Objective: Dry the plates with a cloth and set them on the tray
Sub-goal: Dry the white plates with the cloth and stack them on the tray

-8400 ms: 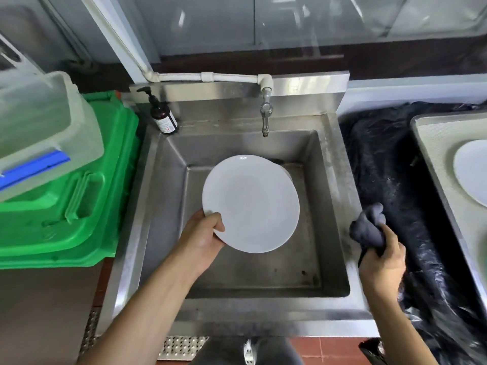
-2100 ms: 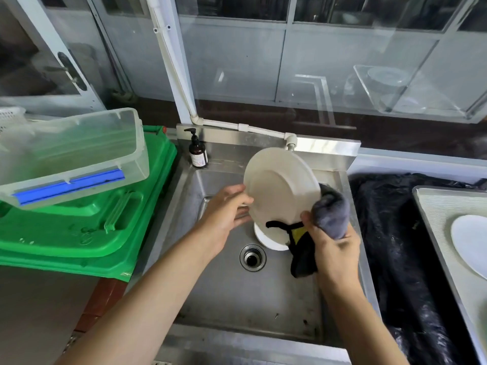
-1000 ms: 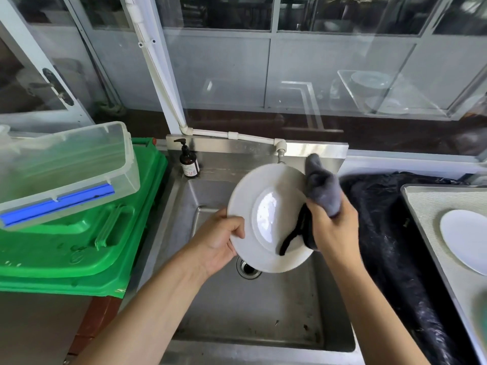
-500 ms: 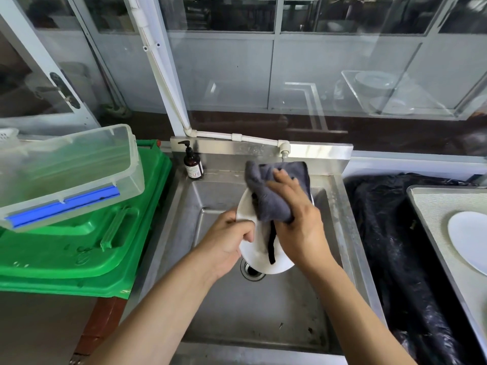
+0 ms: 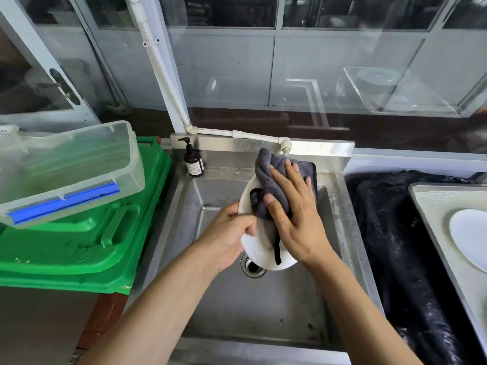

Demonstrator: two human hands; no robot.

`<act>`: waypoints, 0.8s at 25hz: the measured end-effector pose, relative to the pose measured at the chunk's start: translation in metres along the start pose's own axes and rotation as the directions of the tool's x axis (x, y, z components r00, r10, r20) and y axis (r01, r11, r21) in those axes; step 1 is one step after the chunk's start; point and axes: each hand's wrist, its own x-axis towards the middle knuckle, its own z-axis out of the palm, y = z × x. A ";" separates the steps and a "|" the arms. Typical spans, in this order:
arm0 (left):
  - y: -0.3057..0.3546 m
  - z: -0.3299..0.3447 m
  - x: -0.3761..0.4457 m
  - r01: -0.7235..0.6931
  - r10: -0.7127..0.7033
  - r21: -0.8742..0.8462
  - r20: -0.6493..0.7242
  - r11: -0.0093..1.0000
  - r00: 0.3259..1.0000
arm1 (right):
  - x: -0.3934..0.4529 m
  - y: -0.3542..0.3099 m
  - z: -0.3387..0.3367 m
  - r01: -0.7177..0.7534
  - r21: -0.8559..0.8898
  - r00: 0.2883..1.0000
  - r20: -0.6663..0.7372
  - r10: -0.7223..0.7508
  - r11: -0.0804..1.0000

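Mid-wipe over the sink (image 5: 340,219): left hand (image 5: 229,238) grips the plate (image 5: 259,250) by its rim, right hand (image 5: 295,214) presses the cloth (image 5: 274,177) flat, fingers spread. Next I'd guess it goes right, onto the tray (image 5: 432,206).

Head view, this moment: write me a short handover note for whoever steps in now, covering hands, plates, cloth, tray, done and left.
Left hand grips the plate by its left rim, held over the sink.
Right hand presses the grey cloth flat against the plate's face, fingers straight.
One plate already lies on the tray at the right.
Left: finish wiping the held plate, then set it on the tray. No other plates can be seen in the sink.
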 end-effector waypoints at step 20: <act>0.025 -0.008 0.019 -0.011 -0.056 -0.292 -0.222 0.956 0.974 | -0.075 0.011 0.044 0.427 -0.196 0.895 -0.052 -0.444 0.883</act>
